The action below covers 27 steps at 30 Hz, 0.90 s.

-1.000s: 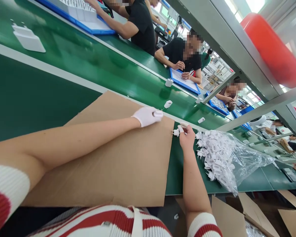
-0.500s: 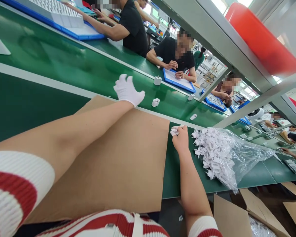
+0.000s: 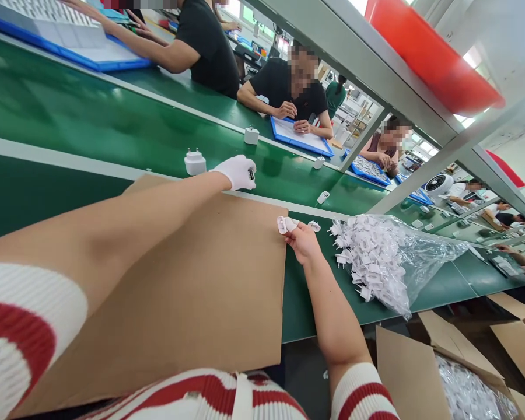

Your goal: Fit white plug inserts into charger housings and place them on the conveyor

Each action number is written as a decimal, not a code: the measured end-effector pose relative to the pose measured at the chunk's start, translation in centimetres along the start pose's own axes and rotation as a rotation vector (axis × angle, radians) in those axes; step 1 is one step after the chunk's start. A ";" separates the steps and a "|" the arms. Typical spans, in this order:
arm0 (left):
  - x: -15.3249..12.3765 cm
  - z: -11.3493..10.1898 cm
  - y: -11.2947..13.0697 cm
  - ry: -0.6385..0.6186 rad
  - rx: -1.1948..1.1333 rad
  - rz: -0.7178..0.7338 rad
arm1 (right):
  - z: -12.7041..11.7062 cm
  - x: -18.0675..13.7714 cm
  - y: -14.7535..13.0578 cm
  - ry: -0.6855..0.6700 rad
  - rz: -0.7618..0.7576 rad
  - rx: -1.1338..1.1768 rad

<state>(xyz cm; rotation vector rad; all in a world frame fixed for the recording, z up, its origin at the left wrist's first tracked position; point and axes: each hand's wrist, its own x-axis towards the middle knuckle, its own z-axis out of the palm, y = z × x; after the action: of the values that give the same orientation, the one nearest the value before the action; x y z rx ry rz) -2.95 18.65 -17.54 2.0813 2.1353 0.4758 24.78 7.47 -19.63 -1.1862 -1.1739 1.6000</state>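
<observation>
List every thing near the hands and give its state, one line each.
Left hand: gloved, closed on a small dark-ended part over the belt.
Right hand: bare, pinching a white plug piece.
Plastic bag: open, plug pieces spilling toward the hand.
White charger: upright on the belt, prongs up.
Cardboard sheet: lying flat.

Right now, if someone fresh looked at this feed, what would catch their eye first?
Probably the clear bag of white plug parts spilling open on the green bench, right of the brown cardboard sheet. Next, the gloved left hand closed around a small white piece at the conveyor edge, beside a white charger standing on the belt. The bare right hand pinches one plug part at the cardboard's far corner.
</observation>
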 end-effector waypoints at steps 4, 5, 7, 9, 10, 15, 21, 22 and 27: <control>-6.0 -0.5 2.3 0.024 -0.008 0.047 | -0.2 0.0 0.7 0.008 -0.186 -0.357; -7.8 -0.2 3.0 -0.004 -0.029 0.060 | -0.2 0.0 0.9 0.022 -0.262 -0.505; -10.8 0.7 4.0 -0.057 -0.106 0.061 | -0.4 -0.1 1.2 0.033 -0.400 -0.784; -12.8 2.0 4.5 -0.061 -0.203 0.036 | -0.5 0.0 1.5 0.019 -0.487 -0.953; -13.5 2.6 4.5 -0.048 -0.259 0.022 | -0.6 0.1 1.5 0.016 -0.513 -0.991; -14.4 4.2 4.2 -0.087 -0.571 -0.040 | -0.3 0.1 1.5 0.126 -0.666 -0.935; -14.6 3.9 4.9 -0.139 -0.609 -0.049 | 1.6 -1.1 1.1 0.054 -0.835 -1.059; -14.7 3.9 5.0 -0.137 -0.612 -0.041 | 1.9 -1.3 1.0 0.040 -0.842 -1.088; -14.6 3.6 5.3 -0.156 -0.628 -0.046 | 2.4 -1.1 1.1 0.022 -0.877 -1.159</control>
<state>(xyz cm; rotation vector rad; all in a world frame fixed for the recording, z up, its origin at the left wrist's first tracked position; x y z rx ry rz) 3.84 4.72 -21.23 1.6480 1.6532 0.8183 22.59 5.65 -20.10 -1.0155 -2.2886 0.1612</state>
